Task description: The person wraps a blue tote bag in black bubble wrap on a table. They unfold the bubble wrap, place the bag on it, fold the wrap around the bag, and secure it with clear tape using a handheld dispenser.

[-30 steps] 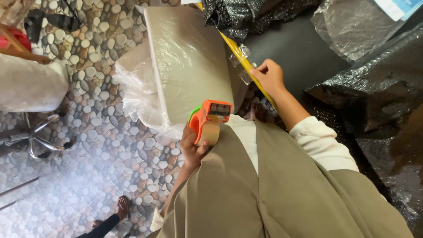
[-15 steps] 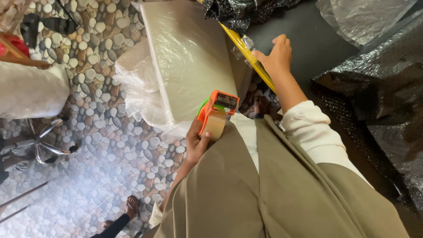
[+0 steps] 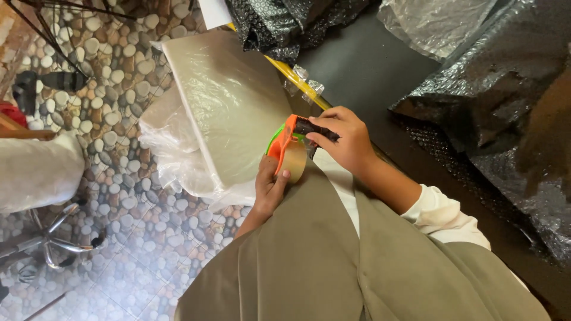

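My left hand point(image 3: 270, 185) grips an orange and green tape dispenser point(image 3: 288, 144) holding a roll of brownish tape, close in front of my chest. My right hand point(image 3: 345, 138) touches the dark front end of the dispenser, its fingers pinched at the blade side. Just beyond the dispenser leans a flat rectangular package point(image 3: 229, 104) wrapped in clear plastic, resting against the dark table's point(image 3: 369, 65) edge with its lower end on crumpled plastic.
Black bubble wrap point(image 3: 505, 101) covers the table's right side, with more point(image 3: 285, 21) at the top and clear plastic film point(image 3: 434, 24) beyond. A yellow strip point(image 3: 297, 83) runs along the table edge. Pebble-pattern floor point(image 3: 119, 196) lies left, with a chair base point(image 3: 53, 238).
My right hand left the table edge by the yellow strip and came down onto the dispenser's front end. The left hand keeps holding the dispenser, now slightly higher and closer to the package.
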